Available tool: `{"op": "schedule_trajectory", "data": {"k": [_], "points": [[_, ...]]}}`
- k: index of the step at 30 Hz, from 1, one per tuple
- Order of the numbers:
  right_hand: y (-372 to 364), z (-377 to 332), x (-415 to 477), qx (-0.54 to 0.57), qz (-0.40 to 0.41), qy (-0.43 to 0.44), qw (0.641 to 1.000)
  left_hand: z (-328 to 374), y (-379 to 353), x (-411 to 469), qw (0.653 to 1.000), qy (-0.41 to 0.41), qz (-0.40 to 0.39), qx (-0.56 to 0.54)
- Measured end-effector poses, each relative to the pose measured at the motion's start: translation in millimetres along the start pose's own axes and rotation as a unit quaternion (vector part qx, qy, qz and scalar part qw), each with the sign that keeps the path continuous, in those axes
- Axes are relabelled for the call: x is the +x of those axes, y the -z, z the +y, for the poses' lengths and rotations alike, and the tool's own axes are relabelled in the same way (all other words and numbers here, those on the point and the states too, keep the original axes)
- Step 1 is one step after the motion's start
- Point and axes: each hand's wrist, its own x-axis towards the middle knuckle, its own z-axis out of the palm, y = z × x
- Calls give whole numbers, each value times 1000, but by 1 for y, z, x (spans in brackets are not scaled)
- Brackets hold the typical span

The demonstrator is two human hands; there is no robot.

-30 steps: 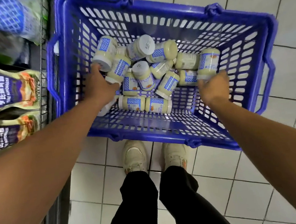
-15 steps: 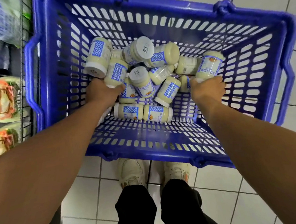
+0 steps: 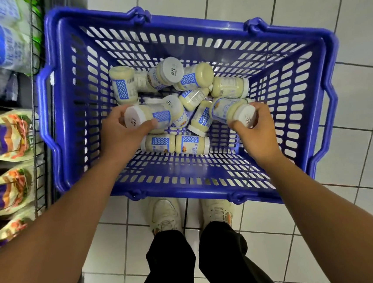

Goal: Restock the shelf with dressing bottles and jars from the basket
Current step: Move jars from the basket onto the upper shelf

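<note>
My left hand (image 3: 121,135) gripped a white-lidded jar (image 3: 150,119) left of middle in the basket (image 3: 185,190); my right hand (image 3: 259,134) gripped a second jar (image 3: 232,111) right of middle. Loose jars (image 3: 194,76) lay heaped between and beyond them.

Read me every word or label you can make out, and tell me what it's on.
"MAYONNAISE": purple band of the upper shelf pouch.
"MAYONNAISE": the lower shelf pouch, partly cut off.
"丘比": white lid of the rear jar.
"丘比": label of the front jar lying on its side; the rest is blurred.
Lid print on the left-hand jar and right-hand jar: too blurred to read.
</note>
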Motion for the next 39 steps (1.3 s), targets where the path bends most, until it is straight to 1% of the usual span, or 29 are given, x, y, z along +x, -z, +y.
{"op": "schedule_trajectory", "data": {"k": [2, 4, 6, 8, 10, 13, 16, 19, 21, 24, 26, 28, 30, 32, 34, 36, 39], "points": [[7, -12, -10, 32, -27, 19, 999, 8, 3, -9, 998, -39, -35, -20], [16, -27, -20, 76, -71, 16, 994, 17, 6, -18, 993, -59, -87, -59], [25, -43, -27, 154, -130, 2, 979, 27, 8, -25, 984, -70, -132, -98], [33, -58, -31, 234, -167, -14, 958, 39, 11, -31, 974, -60, -166, -145], [35, -77, -35, 288, -177, -38, 940, 52, 12, -36, 959, -22, -192, -208], [32, -100, -47, 339, -194, -88, 916, 72, 9, -48, 929, 59, -212, -296], [24, -118, -66, 355, -208, -140, 901, 94, 2, -65, 902, 114, -230, -347], [19, -130, -82, 359, -193, -171, 897, 110, 1, -81, 873, 173, -257, -376], [21, -134, -92, 358, -177, -169, 901, 118, 3, -88, 873, 176, -264, -369], [31, -141, -107, 352, -175, -159, 906, 128, 10, -98, 894, 169, -237, -340], [39, -147, -117, 331, -176, -147, 915, 135, 18, -107, 900, 167, -238, -325], [47, -155, -129, 305, -175, -134, 926, 146, 30, -119, 900, 158, -262, -310], [56, -166, -142, 294, -180, -129, 930, 158, 45, -131, 896, 140, -302, -293], [66, -180, -155, 303, -188, -134, 925, 174, 61, -144, 888, 112, -335, -294], [80, -193, -168, 329, -190, -141, 915, 190, 73, -155, 878, 85, -351, -315], [93, -208, -180, 349, -202, -126, 906, 207, 82, -167, 879, 63, -340, -329], [108, -238, -198, 356, -208, -85, 907, 232, 88, -185, 894, 37, -308, -322]]}}
